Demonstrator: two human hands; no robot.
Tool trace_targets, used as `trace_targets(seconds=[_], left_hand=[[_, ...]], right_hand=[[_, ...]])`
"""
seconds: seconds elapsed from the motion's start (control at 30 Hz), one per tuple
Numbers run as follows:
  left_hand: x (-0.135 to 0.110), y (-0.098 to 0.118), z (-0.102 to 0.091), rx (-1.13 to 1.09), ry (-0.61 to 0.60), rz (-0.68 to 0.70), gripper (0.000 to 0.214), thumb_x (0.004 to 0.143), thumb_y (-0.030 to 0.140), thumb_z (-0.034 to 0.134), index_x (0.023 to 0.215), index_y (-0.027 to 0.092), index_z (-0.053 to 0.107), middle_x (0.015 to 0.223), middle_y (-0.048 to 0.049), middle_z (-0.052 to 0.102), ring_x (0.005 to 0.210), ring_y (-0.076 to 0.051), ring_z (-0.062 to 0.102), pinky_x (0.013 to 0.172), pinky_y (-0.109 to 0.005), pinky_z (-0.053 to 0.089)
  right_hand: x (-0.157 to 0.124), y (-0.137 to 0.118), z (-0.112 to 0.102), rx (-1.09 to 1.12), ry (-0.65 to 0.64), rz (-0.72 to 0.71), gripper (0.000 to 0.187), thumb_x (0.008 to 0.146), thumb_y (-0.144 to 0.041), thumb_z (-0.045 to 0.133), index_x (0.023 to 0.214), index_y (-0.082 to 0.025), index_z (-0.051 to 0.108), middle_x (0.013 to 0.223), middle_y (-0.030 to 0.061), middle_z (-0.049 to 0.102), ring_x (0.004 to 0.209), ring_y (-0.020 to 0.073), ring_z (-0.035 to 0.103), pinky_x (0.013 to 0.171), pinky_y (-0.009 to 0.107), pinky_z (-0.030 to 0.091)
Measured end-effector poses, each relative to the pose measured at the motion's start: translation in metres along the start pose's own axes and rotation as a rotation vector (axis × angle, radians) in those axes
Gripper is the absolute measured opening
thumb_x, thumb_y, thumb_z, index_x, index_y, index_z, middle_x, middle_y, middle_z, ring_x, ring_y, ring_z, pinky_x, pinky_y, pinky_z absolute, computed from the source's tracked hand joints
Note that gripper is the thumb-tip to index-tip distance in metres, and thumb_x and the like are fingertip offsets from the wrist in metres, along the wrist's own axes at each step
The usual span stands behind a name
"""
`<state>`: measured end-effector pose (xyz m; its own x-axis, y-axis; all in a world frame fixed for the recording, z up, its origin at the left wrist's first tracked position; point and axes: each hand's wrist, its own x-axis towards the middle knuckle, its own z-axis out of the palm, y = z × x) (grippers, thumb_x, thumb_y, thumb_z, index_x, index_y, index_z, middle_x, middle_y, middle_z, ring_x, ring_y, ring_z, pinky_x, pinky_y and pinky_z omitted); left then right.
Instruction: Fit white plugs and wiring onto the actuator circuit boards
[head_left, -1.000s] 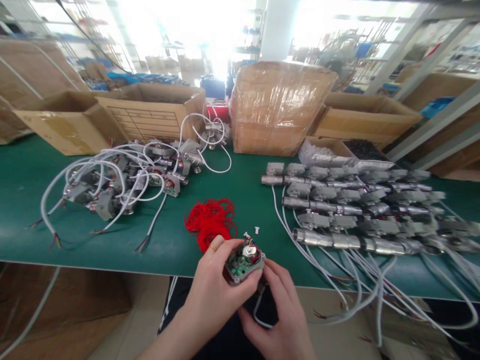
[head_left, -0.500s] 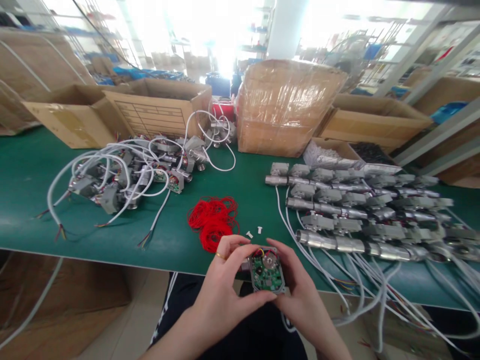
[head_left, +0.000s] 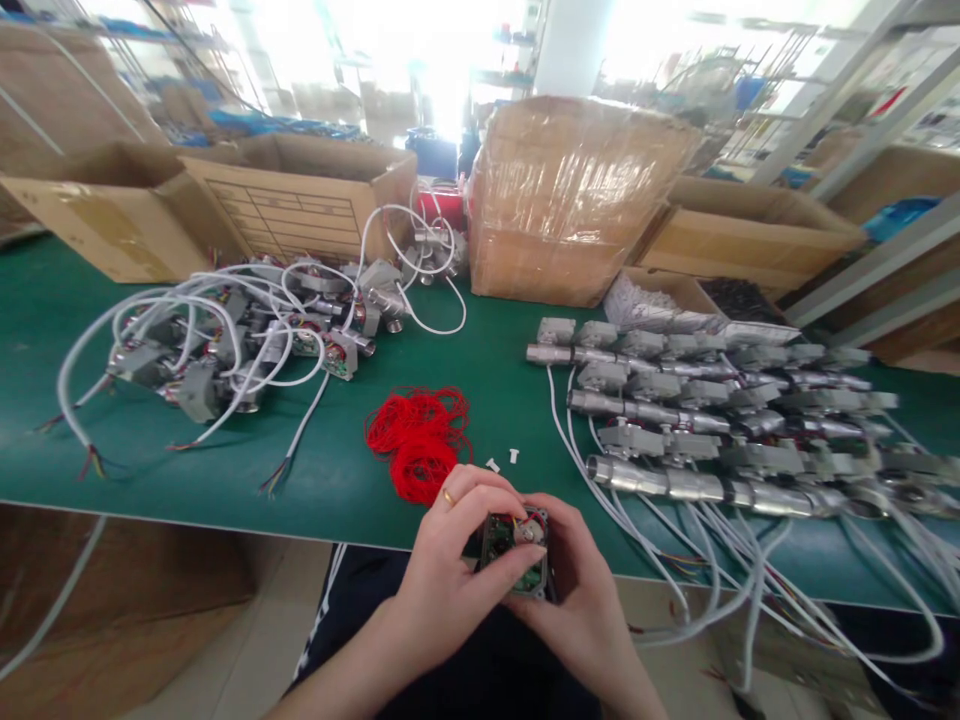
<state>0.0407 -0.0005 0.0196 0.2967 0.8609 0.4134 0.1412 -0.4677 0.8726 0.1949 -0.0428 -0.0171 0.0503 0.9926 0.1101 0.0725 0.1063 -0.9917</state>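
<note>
Just past the bench's front edge, a small grey actuator housing [head_left: 496, 578] is held with its open face up, a green circuit board, coloured wires and a round metal motor inside. My right hand [head_left: 574, 575] wraps its right side and lower edge. My left hand [head_left: 459, 540], with a ring on one finger, grips it from the left. Its thumb lies across the board and its fingertips touch the upper edge by the wires. A red coil of thin cord [head_left: 420, 450] and two small white plastic pieces [head_left: 514, 456] lie on the bench beyond my hands.
On the right, rows of metal valves with grey housings [head_left: 697, 485] trail white cables [head_left: 720, 600] over the edge. More cabled valve units [head_left: 199, 390] are heaped left. Cardboard boxes [head_left: 570, 220] line the back of the green bench [head_left: 480, 370].
My left thumb has moved up from the housing's lower edge onto the board. The housing has turned slightly and shifted left in view. The whole view has also shifted a little.
</note>
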Motion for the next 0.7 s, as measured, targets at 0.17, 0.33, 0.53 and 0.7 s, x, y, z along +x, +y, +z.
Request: trace_targets(seconds=[0.17,0.33,0.53,0.7], left_hand=[[0.001,0.0,0.0,0.027,0.034,0.102,0.011,0.095,0.016,0.071,0.094,0.02,0.061,0.097,0.0002,0.062,0.093,-0.015,0.06,0.085,-0.025,0.049],[0.004,0.009,0.001,0.226,0.054,0.215,0.011,0.1,0.027,0.067,0.099,0.018,0.06,0.093,-0.0011,0.061,0.089,-0.018,0.056,0.085,-0.03,0.048],[0.012,0.02,0.014,0.532,0.014,0.122,0.011,0.096,0.021,0.067,0.088,0.018,0.059,0.086,-0.0031,0.053,0.082,-0.024,0.048,0.074,-0.038,0.038],[0.019,0.023,0.021,0.58,0.003,0.15,0.016,0.086,0.004,0.063,0.08,0.017,0.054,0.085,-0.004,0.054,0.083,-0.024,0.047,0.076,-0.04,0.039]], right_hand=[[0.004,-0.007,0.002,0.035,-0.02,-0.009,0.058,0.073,-0.019,0.087,0.123,-0.037,0.063,0.118,-0.0015,0.071,0.105,0.0142,0.072,0.091,0.02,0.058],[0.004,-0.01,0.0,0.022,-0.017,-0.035,0.057,0.075,-0.017,0.084,0.124,-0.035,0.063,0.12,-0.0008,0.071,0.108,0.0141,0.072,0.092,0.019,0.058],[0.003,-0.009,0.0,0.02,0.001,-0.05,0.061,0.074,-0.009,0.077,0.125,-0.039,0.062,0.118,-0.0054,0.072,0.104,0.0095,0.072,0.09,0.012,0.056],[0.004,-0.016,0.003,-0.007,0.003,-0.087,0.058,0.074,-0.006,0.073,0.12,-0.039,0.062,0.113,-0.008,0.073,0.098,0.0069,0.072,0.087,0.009,0.055]])
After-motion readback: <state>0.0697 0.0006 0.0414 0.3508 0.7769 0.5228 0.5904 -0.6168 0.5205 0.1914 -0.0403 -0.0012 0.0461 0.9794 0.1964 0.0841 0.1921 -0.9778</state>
